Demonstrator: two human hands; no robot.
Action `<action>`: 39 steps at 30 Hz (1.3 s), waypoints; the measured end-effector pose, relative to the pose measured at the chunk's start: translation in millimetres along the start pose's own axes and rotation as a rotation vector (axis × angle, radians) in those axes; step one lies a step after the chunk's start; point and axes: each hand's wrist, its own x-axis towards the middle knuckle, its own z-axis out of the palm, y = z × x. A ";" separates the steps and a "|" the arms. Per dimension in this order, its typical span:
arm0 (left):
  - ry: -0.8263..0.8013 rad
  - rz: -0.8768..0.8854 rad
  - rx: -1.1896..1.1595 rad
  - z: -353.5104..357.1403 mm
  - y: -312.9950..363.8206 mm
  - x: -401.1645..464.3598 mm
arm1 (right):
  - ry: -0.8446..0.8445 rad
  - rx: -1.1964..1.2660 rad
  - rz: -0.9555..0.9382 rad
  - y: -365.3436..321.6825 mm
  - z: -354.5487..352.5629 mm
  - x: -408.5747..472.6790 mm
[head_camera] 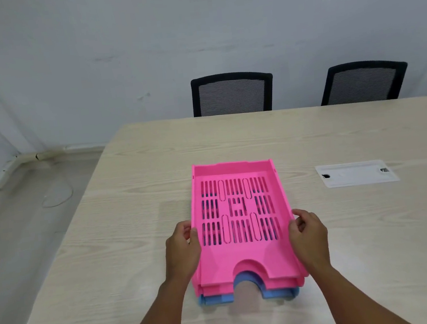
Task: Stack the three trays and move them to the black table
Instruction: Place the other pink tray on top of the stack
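Note:
Three slotted plastic trays lie stacked on the light wooden table (362, 238). The top pink tray (244, 254) covers a second pink tray (287, 281), of which only the front edge shows. A blue tray (217, 300) is at the bottom, visible along its front lip. My left hand (181, 248) grips the stack's left side wall, thumb on the rim. My right hand (307, 233) holds the right side wall the same way. The stack appears to rest on the table. No black table is in view.
A white cable cover plate (356, 173) is set into the table to the right of the stack. Two black mesh chairs (232, 93) (363, 82) stand at the far edge against the white wall. The floor lies to the left, with a white cable duct (16, 165).

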 end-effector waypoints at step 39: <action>-0.527 -0.485 -0.442 10.3 -11.4 52.0 | -0.742 0.696 0.547 27.8 11.5 43.5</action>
